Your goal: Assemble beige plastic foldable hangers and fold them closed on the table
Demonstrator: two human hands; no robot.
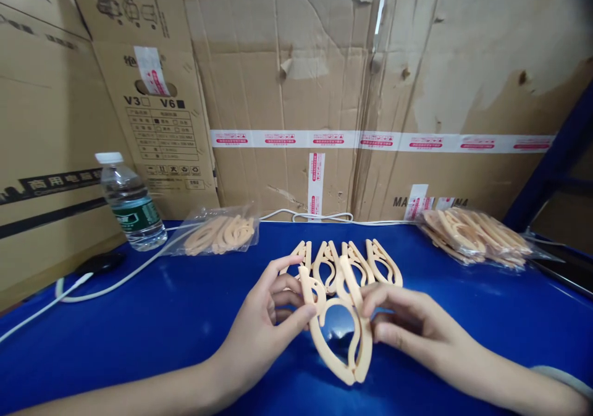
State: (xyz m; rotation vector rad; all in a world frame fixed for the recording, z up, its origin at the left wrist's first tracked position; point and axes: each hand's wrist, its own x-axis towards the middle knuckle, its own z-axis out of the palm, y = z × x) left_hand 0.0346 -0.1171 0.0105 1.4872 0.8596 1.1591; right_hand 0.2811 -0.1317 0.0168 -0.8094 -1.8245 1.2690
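Both hands hold one beige plastic clip [340, 329], a loop-shaped piece, just above the blue table [162, 317]. My left hand [266, 326] pinches its left arm between thumb and fingers. My right hand [407, 323] grips its right arm with the fingers curled. Right behind the held piece, several more beige clips [365, 261] lie in a row on the table.
A clear bag of clips [220, 233] lies at the back left, a fuller bag [477, 233] at the back right. A water bottle [132, 203] stands at the left, beside a white cable [115, 283] and a black object [99, 261]. Cardboard boxes [324, 94] wall the back.
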